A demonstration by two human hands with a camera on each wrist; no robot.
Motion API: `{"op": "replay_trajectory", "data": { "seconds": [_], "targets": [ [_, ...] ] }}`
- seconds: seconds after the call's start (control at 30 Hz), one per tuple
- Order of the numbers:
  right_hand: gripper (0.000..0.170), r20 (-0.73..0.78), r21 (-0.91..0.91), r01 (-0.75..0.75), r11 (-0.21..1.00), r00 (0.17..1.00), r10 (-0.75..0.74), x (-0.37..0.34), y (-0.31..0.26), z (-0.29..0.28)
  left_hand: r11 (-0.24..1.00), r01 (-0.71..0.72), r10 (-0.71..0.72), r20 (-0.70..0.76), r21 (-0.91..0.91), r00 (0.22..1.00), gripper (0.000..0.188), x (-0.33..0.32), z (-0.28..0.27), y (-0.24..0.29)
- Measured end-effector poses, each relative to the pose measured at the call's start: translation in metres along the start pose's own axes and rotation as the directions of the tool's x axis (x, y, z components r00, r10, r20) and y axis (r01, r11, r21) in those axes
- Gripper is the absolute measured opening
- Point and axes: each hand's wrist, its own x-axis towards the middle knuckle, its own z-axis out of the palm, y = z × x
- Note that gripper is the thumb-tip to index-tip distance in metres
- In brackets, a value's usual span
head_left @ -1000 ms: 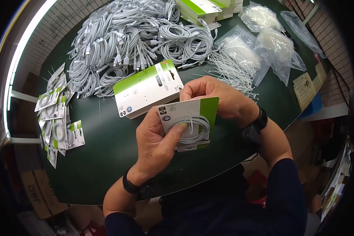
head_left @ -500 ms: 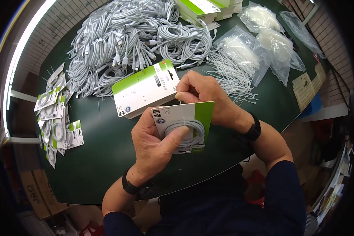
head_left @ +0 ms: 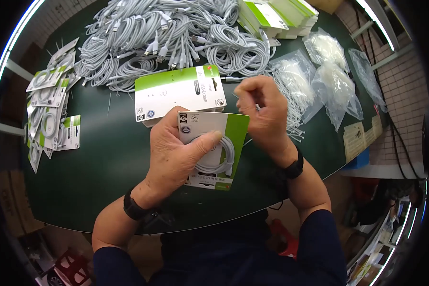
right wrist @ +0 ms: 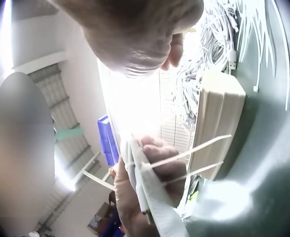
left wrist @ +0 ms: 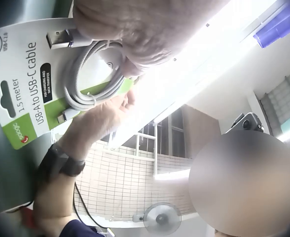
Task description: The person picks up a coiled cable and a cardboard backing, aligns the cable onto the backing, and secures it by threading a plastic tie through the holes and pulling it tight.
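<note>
My left hand [head_left: 169,148] grips a white and green cardboard card [head_left: 238,138], its thumb pressing on a coiled light-grey USB cable [head_left: 229,159] that lies against the card. In the left wrist view the card reads USB-A to USB-C cable, and a thin cable tie [left wrist: 92,99] loops round the coil. From the card's back two narrow tie ends [right wrist: 204,148] stick out free in the right wrist view. Beside the card's upper right corner is my right hand [head_left: 267,112], fingers loosely bent and apart from the card, nothing visible in them.
A stack of cards [head_left: 176,90] lies just beyond my left hand. Many coiled cables [head_left: 152,38] are heaped at the back. Loose white cable ties [head_left: 291,105] and plastic bags [head_left: 336,86] lie right. Carded cables [head_left: 47,124] are piled left; more card stacks [head_left: 276,19] stand behind.
My right hand was pinching at the card's top edge; it has now drawn away up and to the right. The left hand and card are slightly lower and turned; the head view has shifted.
</note>
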Motion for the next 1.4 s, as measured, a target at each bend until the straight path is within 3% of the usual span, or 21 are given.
{"op": "replay_trajectory", "data": {
  "seconds": [0.03,0.07,0.13,0.17,0.23,0.37,0.57,0.8,0.93,1.03,1.07,1.1,1.17,1.2,1.3,1.33,1.4],
  "targets": [
    [0.019,-0.099,0.112,-0.176,0.978,0.977,0.187,0.001,-0.001,-0.004,0.998,0.041,-0.041,-0.013,-0.043,0.999,0.025,0.003,0.001,0.001],
    [0.019,-0.078,0.110,-0.157,0.981,0.983,0.166,0.002,-0.002,-0.007,0.993,0.084,-0.086,-0.023,-0.089,0.996,0.025,0.005,0.000,0.002],
    [0.019,-0.164,0.049,0.082,0.995,0.984,-0.073,0.001,-0.004,-0.012,0.993,0.065,-0.070,-0.043,-0.095,0.997,0.027,0.009,-0.004,0.002],
    [0.019,-0.149,0.053,0.092,0.994,0.985,-0.083,0.001,-0.013,-0.013,0.994,0.072,-0.075,-0.038,-0.085,0.996,0.028,0.011,-0.006,0.002],
    [0.025,0.172,-0.193,0.363,0.911,0.927,-0.333,0.004,-0.035,-0.011,0.994,0.079,-0.081,-0.033,-0.072,0.996,0.030,0.012,-0.009,0.001],
    [0.034,0.242,-0.351,0.408,0.843,0.909,-0.339,0.002,-0.046,0.003,1.000,0.013,-0.012,0.034,-0.028,0.999,0.036,0.011,-0.011,0.000],
    [0.037,0.198,-0.347,0.416,0.841,0.908,-0.368,-0.001,-0.042,0.000,0.998,-0.045,0.048,0.052,-0.048,0.997,0.038,0.007,-0.006,0.009],
    [0.036,0.116,-0.341,0.429,0.836,0.902,-0.415,-0.005,-0.034,0.005,0.999,-0.021,0.022,0.033,-0.041,0.999,0.038,0.004,-0.004,0.008],
    [0.040,0.153,-0.270,0.412,0.870,0.911,-0.384,-0.001,-0.026,0.001,0.998,-0.012,0.013,0.009,-0.064,1.000,0.038,0.011,-0.005,0.007],
    [0.045,0.001,-0.083,0.108,0.991,0.994,-0.108,-0.001,-0.037,-0.004,0.993,-0.031,0.026,-0.040,-0.111,0.999,0.039,0.015,-0.007,0.009],
    [0.045,0.003,-0.083,0.120,0.989,0.993,-0.121,-0.001,-0.038,-0.005,0.994,-0.033,0.028,-0.047,-0.100,0.998,0.039,0.016,-0.009,0.010],
    [0.047,0.054,0.057,-0.048,0.997,0.998,0.045,-0.003,-0.037,-0.006,0.995,-0.037,0.032,-0.055,-0.088,0.998,0.040,0.016,-0.011,0.011],
    [0.052,0.221,0.292,-0.397,0.870,0.913,0.342,-0.008,-0.036,-0.007,0.996,-0.050,0.046,-0.065,-0.074,0.997,0.040,0.017,-0.012,0.012],
    [0.052,0.220,0.292,-0.385,0.876,0.918,0.330,-0.010,-0.037,-0.006,0.994,-0.068,0.061,-0.080,-0.088,0.995,0.041,0.017,-0.012,0.012],
    [0.050,0.551,0.163,-0.530,0.832,0.748,0.369,-0.015,-0.040,-0.002,0.987,-0.123,0.113,-0.103,-0.104,0.988,0.041,0.019,-0.011,0.014],
    [0.050,0.544,0.172,-0.512,0.842,0.762,0.352,-0.014,-0.041,-0.002,0.987,-0.118,0.105,-0.116,-0.112,0.988,0.041,0.018,-0.011,0.015],
    [0.049,0.582,0.219,-0.620,0.754,0.703,0.408,-0.012,-0.042,-0.003,0.986,-0.108,0.090,-0.139,-0.128,0.986,0.040,0.018,-0.011,0.016]
  ]
}}
